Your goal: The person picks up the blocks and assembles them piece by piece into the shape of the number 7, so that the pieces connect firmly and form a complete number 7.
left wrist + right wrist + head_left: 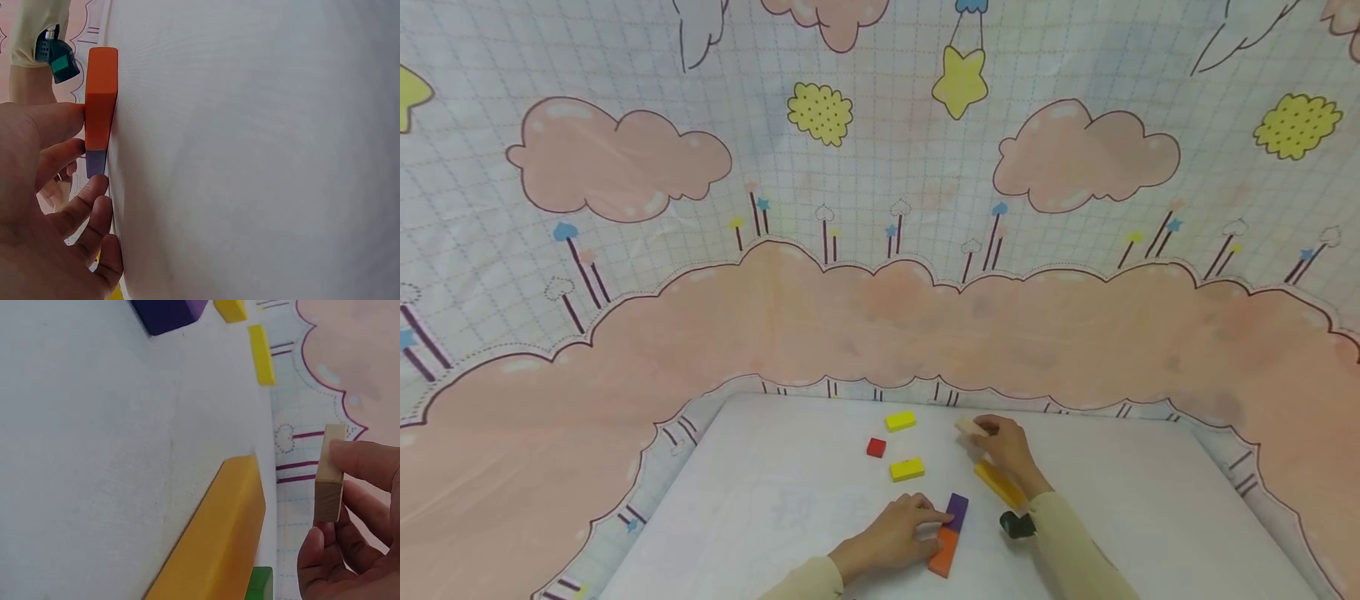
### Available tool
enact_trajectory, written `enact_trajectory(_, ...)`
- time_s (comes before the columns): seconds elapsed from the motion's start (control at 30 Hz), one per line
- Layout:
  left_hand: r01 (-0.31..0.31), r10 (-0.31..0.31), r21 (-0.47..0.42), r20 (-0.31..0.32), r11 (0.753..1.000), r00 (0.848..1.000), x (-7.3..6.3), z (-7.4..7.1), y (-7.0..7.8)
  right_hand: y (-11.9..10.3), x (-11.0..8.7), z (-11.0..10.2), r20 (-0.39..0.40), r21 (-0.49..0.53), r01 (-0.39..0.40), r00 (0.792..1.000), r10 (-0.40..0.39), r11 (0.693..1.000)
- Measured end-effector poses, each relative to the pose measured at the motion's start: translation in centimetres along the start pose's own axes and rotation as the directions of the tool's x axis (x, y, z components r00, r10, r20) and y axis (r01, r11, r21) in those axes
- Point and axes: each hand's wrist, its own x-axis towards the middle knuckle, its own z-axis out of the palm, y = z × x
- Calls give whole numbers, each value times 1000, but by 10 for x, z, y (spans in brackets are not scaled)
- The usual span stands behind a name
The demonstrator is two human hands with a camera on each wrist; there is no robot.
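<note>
My right hand [1006, 446] pinches a plain wooden block [330, 472] between thumb and fingers, toward the table's far side. Beside that forearm lies a long amber-yellow block [999, 485]. An orange block [943, 552] and a purple block [957, 510] lie end to end in one line. My left hand [898, 531] touches this pair from its left side, thumb at the orange block and index finger near the purple one. In the left wrist view the orange block [102, 94] shows large, with the other fingers loosely bent near the purple end.
Two yellow blocks [907, 469] and a small red block [876, 447] lie left of the right hand on the white table [715, 500]. Part of a green block [260, 584] shows behind the amber one. A dark wrist camera [1017, 525] sits at the right sleeve.
</note>
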Motion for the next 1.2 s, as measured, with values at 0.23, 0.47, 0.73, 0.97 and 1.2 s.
enact_trajectory(0.23,4,-4,15,-2,1000,1000,0,0,1,0,-9,-1,-3,-21,12,1000,-12,1000)
enact_trajectory(0.47,-2,2,26,-4,1000,1000,1,1,-1,2,-18,-2,-11,-45,7,1000,-7,999)
enact_trajectory(0.73,-8,8,19,-5,1000,1000,2,2,-2,0,-30,-7,-29,-65,19,999,-21,998)
enact_trajectory(0.97,-11,11,19,-10,1000,1000,2,3,-3,-4,-42,-9,-19,-75,-4,1000,3,997)
enact_trajectory(1.2,5,-5,19,-13,1000,1000,3,4,-3,-6,-53,-9,-41,-100,36,998,-40,994)
